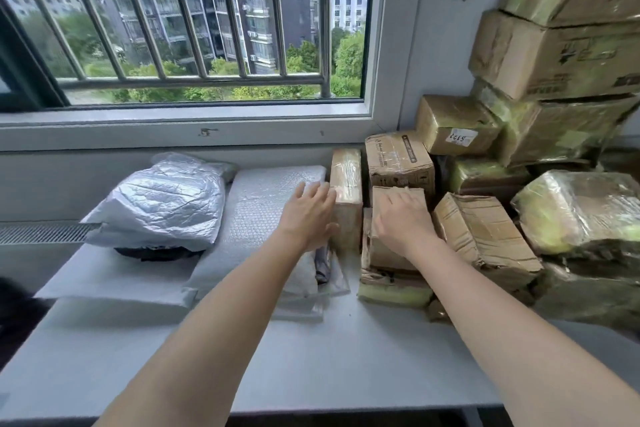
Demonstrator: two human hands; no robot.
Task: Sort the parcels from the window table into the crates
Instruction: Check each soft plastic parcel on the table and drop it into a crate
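Left hand (308, 218): your fingers lie straight and spread at frame centre, forearm rising from the lower left.
Right hand (403, 220): palm down, fingers extended, forearm from the lower right.

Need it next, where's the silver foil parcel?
Head view, left side: the silver foil parcel lies below the window, left of the bubble-wrap parcel.
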